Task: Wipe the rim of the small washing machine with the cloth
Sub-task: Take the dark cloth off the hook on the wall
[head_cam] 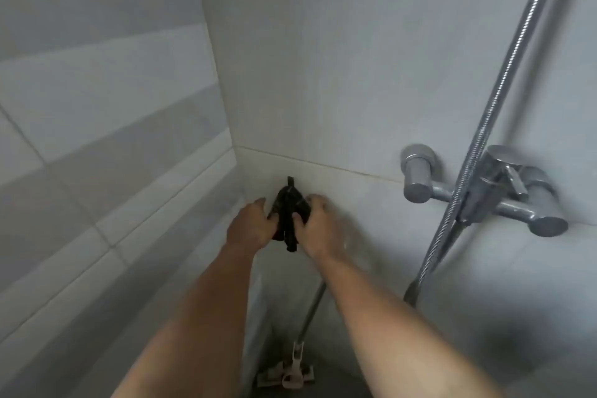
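Dark, crumpled cloth (288,215) sits just below the middle of the frame, bunched between both hands, which are held up close to the corner where two tiled walls meet. Left hand (250,225) grips the cloth's left edge with fingers curled round it, and right hand (318,226) clamps its right edge the same way, thumb pressed on the fabric; the two hands are close together with only the wad of cloth between them, one pointed end of it sticking up and another hanging down. Both bare forearms run in from the bottom edge. At the right of the frame a chrome shower mixer tap (484,194) is fixed to the pale wall (323,74), with a ribbed metal hose (504,81) crossing it from upper right downward. Near the bottom centre a mop (290,371) (blurred, pale head on a thin handle) rests on the grey floor
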`<state>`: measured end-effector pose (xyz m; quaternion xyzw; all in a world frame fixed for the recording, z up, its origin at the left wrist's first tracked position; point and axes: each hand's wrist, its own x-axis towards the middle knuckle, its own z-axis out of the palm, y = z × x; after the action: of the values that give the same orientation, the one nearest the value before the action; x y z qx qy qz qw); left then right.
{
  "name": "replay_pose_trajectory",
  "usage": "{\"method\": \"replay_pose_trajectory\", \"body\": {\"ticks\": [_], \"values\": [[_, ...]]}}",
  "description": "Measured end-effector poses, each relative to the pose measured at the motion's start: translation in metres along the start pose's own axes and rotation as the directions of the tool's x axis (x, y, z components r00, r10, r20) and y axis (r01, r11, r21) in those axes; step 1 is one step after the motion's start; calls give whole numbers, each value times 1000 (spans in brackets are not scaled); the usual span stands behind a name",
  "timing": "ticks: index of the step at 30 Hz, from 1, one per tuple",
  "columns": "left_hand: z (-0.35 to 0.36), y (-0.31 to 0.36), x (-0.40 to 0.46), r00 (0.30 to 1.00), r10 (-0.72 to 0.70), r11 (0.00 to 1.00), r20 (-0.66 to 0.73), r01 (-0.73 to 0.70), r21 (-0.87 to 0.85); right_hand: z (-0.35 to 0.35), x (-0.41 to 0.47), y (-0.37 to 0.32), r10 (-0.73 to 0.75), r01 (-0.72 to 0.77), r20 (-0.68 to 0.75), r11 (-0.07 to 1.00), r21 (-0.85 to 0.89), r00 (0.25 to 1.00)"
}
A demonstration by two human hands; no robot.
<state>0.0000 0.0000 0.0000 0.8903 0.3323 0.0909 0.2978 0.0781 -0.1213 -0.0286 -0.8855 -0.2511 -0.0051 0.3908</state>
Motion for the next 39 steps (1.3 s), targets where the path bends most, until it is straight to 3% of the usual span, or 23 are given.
{"method": "replay_pose_trajectory", "body": {"ticks": [3, 9, 17, 21, 27, 31, 34, 39], "values": [[6, -1, 17, 998, 17, 988, 59, -7, -157, 11, 10, -4, 52, -52, -5, 998, 19, 999], [5, -1, 21, 999, -32, 951, 11, 34, -308, 14, 11, -10, 85, -86, 10, 988, 131, 996], [-16, 11, -45, 999, -2, 952, 40, 14, -306, -21, -43, -10, 97, -101, 29, 937, 334, 995], [-19, 21, -99, 999, 41, 967, 26, -33, -251, -52, -94, 1, 131, -108, -36, 921, 376, 991], [-4, 36, -184, 969, 154, 984, 191, -132, -119, -121, -191, 39, 237, -199, -122, 943, 267, 964], [17, 57, -235, 913, 220, 976, 344, -207, -75, -162, -247, 71, 259, -255, -25, 961, 106, 965], [37, 78, -263, 870, 235, 970, 434, -236, -52, -193, -282, 91, 295, -294, -19, 955, 40, 955], [77, 114, -294, 826, 188, 980, 531, -195, -45, -237, -324, 120, 313, -324, -147, 944, -56, 938]]}}
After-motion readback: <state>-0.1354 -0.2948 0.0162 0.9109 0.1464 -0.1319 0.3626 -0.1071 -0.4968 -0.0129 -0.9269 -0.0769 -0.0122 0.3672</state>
